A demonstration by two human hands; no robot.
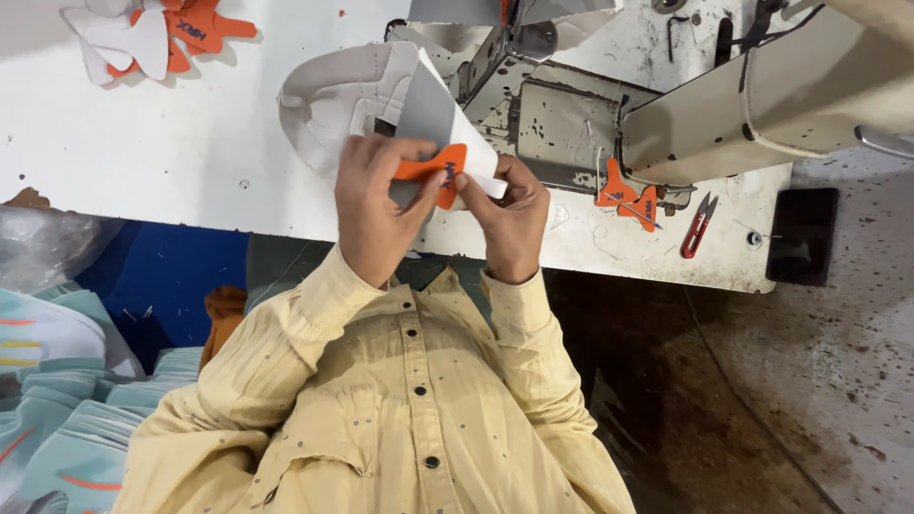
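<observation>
At the bench's near edge, the left hand [373, 205] and right hand [509, 217] pinch an orange patch [433, 171] against a grey-white panel [440, 124]. Loosened fingers would likely let the patch slide askew before the sewing machine [762, 95].

At eleven o'clock we see a pile of orange and white cutouts [152, 36]; at three, red thread snips [698, 227] beside the sewing machine [762, 95]; at eight, stacked teal pieces [57, 419].
</observation>
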